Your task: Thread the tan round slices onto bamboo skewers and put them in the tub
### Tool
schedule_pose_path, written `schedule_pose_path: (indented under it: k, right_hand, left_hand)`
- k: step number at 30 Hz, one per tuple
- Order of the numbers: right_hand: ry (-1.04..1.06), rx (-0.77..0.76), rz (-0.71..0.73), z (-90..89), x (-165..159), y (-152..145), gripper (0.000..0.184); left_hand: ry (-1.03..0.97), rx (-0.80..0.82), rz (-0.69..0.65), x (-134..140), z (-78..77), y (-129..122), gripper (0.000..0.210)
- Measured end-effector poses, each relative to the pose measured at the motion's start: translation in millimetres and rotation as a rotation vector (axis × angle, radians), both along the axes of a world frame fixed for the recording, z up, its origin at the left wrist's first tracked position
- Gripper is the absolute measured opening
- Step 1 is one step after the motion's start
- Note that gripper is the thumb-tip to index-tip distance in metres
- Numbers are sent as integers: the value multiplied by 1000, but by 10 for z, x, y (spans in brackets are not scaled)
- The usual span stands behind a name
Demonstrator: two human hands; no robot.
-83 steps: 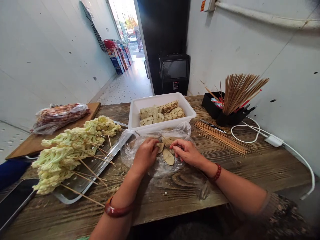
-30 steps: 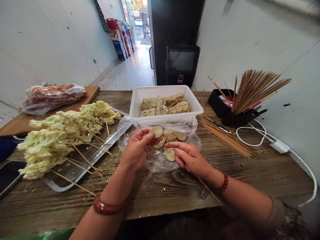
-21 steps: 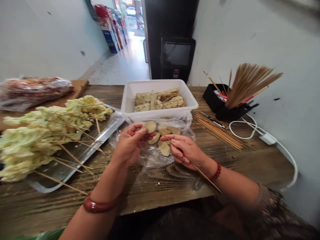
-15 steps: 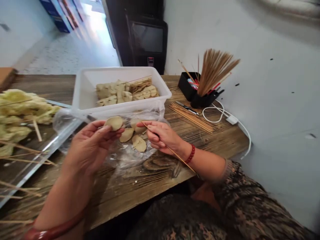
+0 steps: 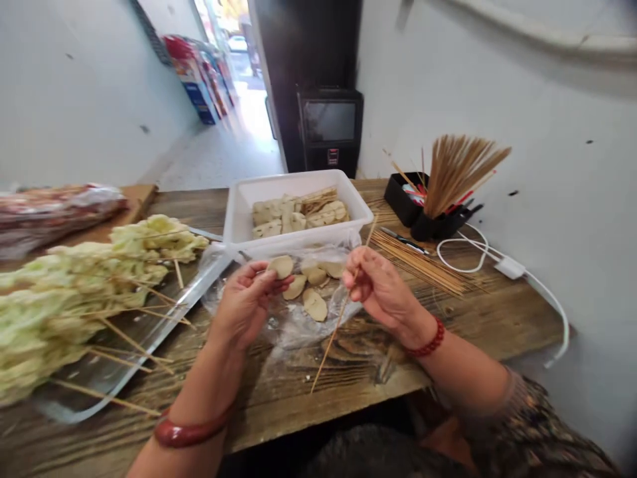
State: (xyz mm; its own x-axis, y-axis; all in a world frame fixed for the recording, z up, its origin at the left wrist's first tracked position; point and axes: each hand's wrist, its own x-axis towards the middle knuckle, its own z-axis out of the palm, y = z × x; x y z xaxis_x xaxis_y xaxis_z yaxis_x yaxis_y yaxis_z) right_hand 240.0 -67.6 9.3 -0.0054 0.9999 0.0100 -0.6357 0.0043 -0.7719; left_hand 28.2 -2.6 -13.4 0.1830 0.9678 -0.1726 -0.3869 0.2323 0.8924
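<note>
Between the thumb and fingers of my left hand (image 5: 249, 299) is a pale oval potato slice (image 5: 281, 267), flat side up. My right hand (image 5: 378, 285) pinches a thin bamboo skewer (image 5: 329, 352), which slants down to the left and pokes out above the fingers. Skewer and held slice are apart. More pale slices (image 5: 315, 305) lie between my hands on a clear plastic bag (image 5: 286, 337). Just behind them stands a white plastic tub (image 5: 298, 248) holding skewered pale slices (image 5: 271, 211).
At left, skewered cabbage leaves (image 5: 84, 279) lie on a clear tray (image 5: 127, 372), with a bagged reddish bundle (image 5: 60, 212) behind. Loose skewers (image 5: 423, 262), a black holder (image 5: 401, 199) with upright skewers (image 5: 458, 172), and a white cable (image 5: 510, 267) are at right.
The skewer in my right hand has swung round: its lower end pointed right and now points down-left. My left hand still holds the slice. The view has shifted left, showing more cabbage.
</note>
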Motion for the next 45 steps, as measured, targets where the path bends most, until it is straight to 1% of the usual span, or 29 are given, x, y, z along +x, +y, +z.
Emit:
schedule_pose_path:
  k: [4,9,12,14,17,19,22,23,25,26,28,29,30,32,34,39,41,45]
  right_hand:
    - [-74,44,-57,17,17,-38,30]
    - [-165,58,-143,18,59,-33,24]
    - [-216,180,-234,50,70,-81,13]
    - [-305,275,-274,70,66,-137,7]
    - [-462,340,-233,57,56,-193,13]
    - [-502,349,-222,16,57,-177,17]
    - [-497,297,-312,-52,78,-87,19]
    - [-520,266,-321,-65,85,-56,19]
    - [-571,219,-274,-71,89,-17,16]
    - [-585,210,-224,-65,82,-14,19]
    - [-561,220,-137,-42,54,-38,33]
    - [-533,236,-118,-30,35,-60,40]
    - [-500,254,-121,-19,17,-85,44]
    - [-430,281,-170,-4,-9,-126,48]
    - [-384,276,-190,6,-14,-143,45]
    - [-366,172,-103,9,26,-119,39]
    - [-367,131,-26,-7,14,-117,35]
    - [-310,32,135,-59,-87,-130,15]
  left_hand:
    - [-20,-1,27,-3,6,-23,37]
    - [-33,-22,67,-1,29,-46,35]
    - [-35,-23,71,-9,29,-46,35]
    - [-36,-19,69,-18,17,-39,35]
    - [-37,-15,67,-32,-8,-24,34]
    - [-40,-10,63,-38,-20,-14,34]
    - [-45,-2,59,-39,-19,-8,36]
    - [-44,-2,56,-39,-15,-8,37]
    - [-41,-2,53,-38,-4,-12,38]
    - [-39,-2,53,-38,0,-16,37]
    - [-36,-1,55,-39,7,-23,37]
    - [-37,-2,58,-41,9,-26,37]
    - [-38,-4,60,-42,9,-30,37]
    - [-40,-10,62,-45,11,-34,37]
    - [-40,-15,56,-45,15,-38,38]
    - [-25,-7,44,-38,19,-40,35]
    - [-29,-4,44,-36,17,-39,35]
    - [-46,-5,53,-35,16,-36,37]
